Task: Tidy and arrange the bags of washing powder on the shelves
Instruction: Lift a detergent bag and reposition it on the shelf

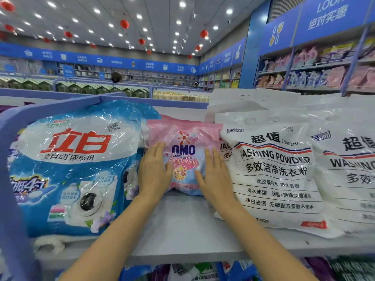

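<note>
I noted the grey shelf [182, 224] first. It ran beneath the pink OMO bag [183, 151], and a bare stretch of it lay in front of that bag. The blue-violet shelf frame [12, 159] curved round the far left of the pink OMO bag.

The blue bag [71, 169], with red characters and a washing-machine picture, lay tilted back to the left of the pink OMO bag, just beside it. I could not tell whether the two touched behind the wrist.

The white bag [274, 169] marked WASHING POWDER leaned to the right of the pink OMO bag, with its upper left corner against the pink bag's right edge. A second white bag [353, 159] of the same print stood further right, cut off by the frame edge. More white bags stood stacked behind these two.

The pink OMO bag itself stood upright towards the back of the shelf, between the blue bag and the white bag, label facing me.

The left hand [154, 171] lay flat on the pink OMO bag's left side. Its grip was released and its fingers were straight. The right hand [215, 175] pressed on the bag's right side in the same way, with the grip released, the fingers extended and the thumb across the front.
</note>
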Demonstrator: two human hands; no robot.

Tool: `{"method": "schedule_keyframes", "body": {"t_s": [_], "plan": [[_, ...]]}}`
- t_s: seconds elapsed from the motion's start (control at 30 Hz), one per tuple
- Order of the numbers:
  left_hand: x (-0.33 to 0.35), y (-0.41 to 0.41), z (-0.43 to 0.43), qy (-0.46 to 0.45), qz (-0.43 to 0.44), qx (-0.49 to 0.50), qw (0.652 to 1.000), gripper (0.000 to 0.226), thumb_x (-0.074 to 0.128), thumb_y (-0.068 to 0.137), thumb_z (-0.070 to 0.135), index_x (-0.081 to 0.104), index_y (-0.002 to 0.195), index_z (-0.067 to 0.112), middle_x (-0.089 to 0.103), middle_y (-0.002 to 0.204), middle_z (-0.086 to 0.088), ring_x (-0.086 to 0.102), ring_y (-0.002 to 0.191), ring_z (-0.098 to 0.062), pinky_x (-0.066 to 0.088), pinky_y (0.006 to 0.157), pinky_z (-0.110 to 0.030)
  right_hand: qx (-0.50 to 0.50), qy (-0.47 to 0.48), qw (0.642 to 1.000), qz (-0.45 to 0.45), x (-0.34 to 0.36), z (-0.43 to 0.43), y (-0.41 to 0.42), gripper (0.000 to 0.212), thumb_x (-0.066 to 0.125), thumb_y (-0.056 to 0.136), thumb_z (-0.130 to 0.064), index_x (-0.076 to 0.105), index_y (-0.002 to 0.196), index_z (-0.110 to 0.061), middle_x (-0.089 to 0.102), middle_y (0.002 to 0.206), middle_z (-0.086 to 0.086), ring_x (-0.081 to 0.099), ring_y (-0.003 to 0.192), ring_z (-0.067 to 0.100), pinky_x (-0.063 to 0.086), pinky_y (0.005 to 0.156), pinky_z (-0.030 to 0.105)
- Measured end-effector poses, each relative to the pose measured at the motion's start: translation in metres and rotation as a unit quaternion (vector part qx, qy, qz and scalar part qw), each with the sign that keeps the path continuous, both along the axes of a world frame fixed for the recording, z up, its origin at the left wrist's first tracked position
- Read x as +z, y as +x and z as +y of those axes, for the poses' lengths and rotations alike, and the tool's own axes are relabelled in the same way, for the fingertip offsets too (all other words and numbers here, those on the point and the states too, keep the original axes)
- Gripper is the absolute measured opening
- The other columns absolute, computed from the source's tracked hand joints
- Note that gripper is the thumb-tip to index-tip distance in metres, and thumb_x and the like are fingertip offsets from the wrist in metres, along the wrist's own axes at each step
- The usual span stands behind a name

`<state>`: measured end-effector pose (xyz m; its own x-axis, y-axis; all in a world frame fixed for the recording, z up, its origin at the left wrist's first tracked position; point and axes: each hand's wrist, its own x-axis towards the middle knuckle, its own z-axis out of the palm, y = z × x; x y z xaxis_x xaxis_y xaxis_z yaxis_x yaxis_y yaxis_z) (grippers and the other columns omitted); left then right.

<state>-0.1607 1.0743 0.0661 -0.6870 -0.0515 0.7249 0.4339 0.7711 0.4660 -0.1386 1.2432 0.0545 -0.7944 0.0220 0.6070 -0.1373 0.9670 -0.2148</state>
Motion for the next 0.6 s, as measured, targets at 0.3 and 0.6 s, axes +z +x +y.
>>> {"method": "schedule_keyframes", "body": {"t_s": [0.3, 0.6], "plan": [[0.003, 0.007, -0.003, -0.111, -0.138, -0.024, 0.984, 0.060, 0.035, 0.100, 0.042, 0.018, 0.151, 0.014, 0.015, 0.159, -0.008, 0.010, 0.146, -0.024, 0.012, 0.119, -0.041, -0.045, 0.055, 0.993, -0.091, 0.012, -0.001, 0.013, 0.056, 0.026, 0.100, -0.044, 0.010, 0.150, -0.024, 0.010, 0.158, 0.008, 0.006, 0.145, 0.022, 0.002, 0.115, 0.044], [-0.007, 0.122, -0.042, 0.041, -0.021, -0.154, 0.987, 0.049, 0.045, 0.097, 0.034, 0.036, 0.143, 0.022, 0.034, 0.149, -0.001, 0.027, 0.139, -0.013, 0.018, 0.113, -0.025, 0.080, -0.169, 0.976, 0.115, 0.004, 0.025, 0.153, 0.038, 0.043, 0.096, -0.020, 0.047, 0.134, -0.013, 0.044, 0.140, 0.005, 0.036, 0.133, 0.018, 0.026, 0.112, 0.039]]}}
